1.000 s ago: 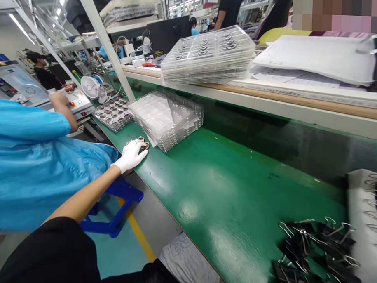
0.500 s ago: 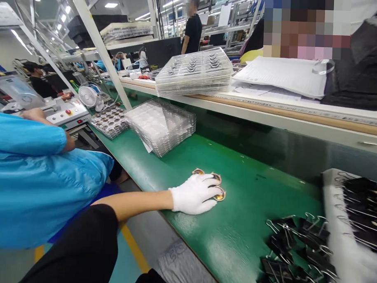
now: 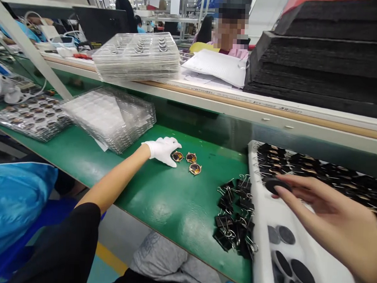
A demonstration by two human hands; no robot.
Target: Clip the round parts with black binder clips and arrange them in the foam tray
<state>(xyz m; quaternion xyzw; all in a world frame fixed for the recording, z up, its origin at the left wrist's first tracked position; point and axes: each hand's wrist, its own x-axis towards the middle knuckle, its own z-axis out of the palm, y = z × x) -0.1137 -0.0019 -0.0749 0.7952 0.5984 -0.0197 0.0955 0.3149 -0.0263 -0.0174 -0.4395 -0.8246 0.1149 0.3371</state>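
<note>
My left hand (image 3: 163, 151), in a white glove, rests on the green bench with thumb and fingers spread beside a watch case (image 3: 177, 157). Two more watch cases (image 3: 193, 163), gold-rimmed with dark and amber faces, lie just to its right. My bare right hand (image 3: 325, 212) pinches a black round disc (image 3: 277, 186) between thumb and fingertips, above a white foam tray (image 3: 259, 247). Loose black discs (image 3: 303, 272) lie in the near part of that tray. Rows of black binder clips (image 3: 311, 164) fill its far part.
A heap of binder clips (image 3: 235, 217) lies left of the tray. Clear plastic trays (image 3: 115, 118) are stacked at the bench's back left, near a tray of round parts (image 3: 37, 115). A shelf edge (image 3: 208, 99) runs overhead. A person in blue (image 3: 16, 209) sits at left.
The view has swung right. My left hand no longer covers the watch cases; its fingers have drawn back to their left side. My right hand has come into view, holding a black disc.
</note>
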